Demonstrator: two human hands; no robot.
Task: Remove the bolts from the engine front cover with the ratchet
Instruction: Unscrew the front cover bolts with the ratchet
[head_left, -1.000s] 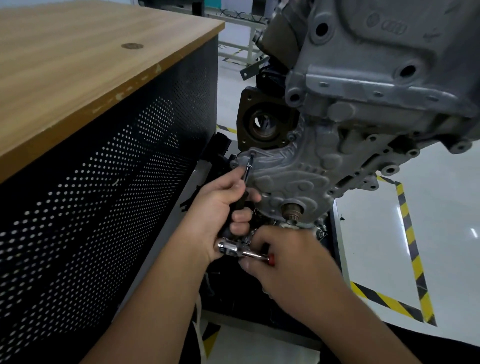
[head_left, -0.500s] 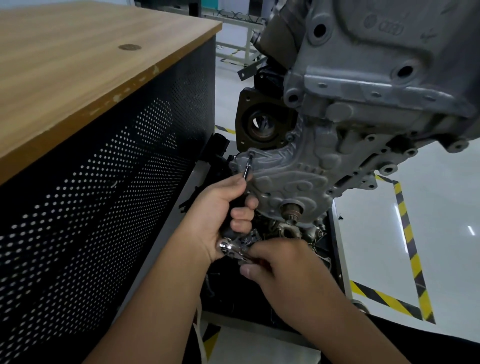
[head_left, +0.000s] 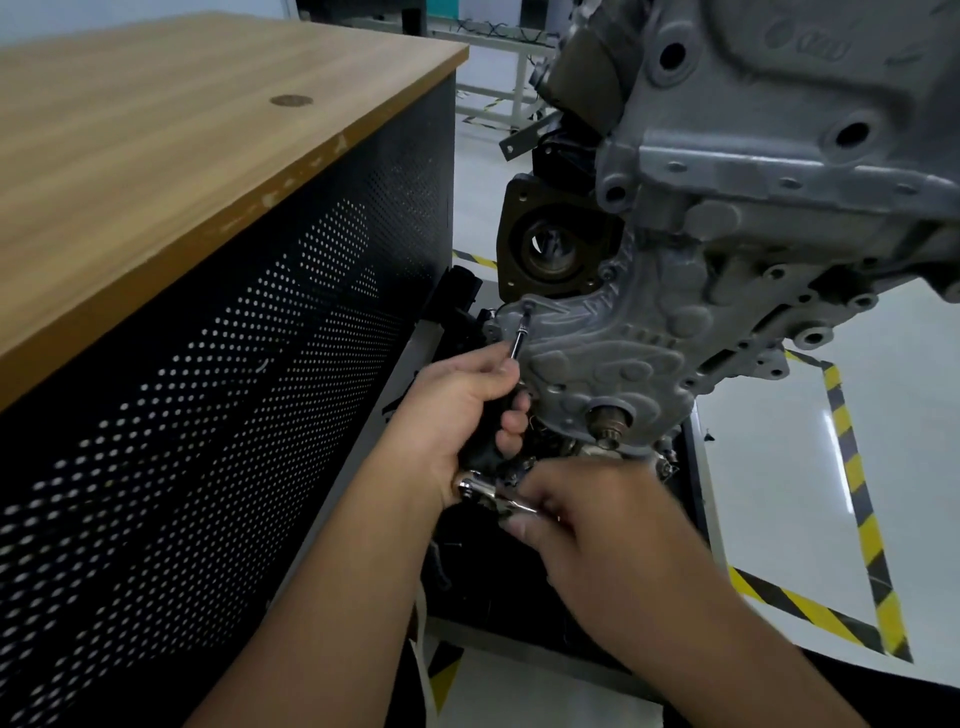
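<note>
The left hand (head_left: 462, 410) was wrapped around the black handle of the extension bar (head_left: 521, 340), whose tip sat on a bolt (head_left: 528, 307) at the upper left corner of the front cover (head_left: 613, 353). The right hand (head_left: 597, 525) gripped the ratchet (head_left: 480, 488) at the bar's lower end. The long bar met the bolt at a slant; any wobble during a swing could probably cam the bit out and round the head.

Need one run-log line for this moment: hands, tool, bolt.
left hand: grips black extension handle | right hand: holds ratchet handle | bit on bolt, front cover upper left | bolt still seated
</note>
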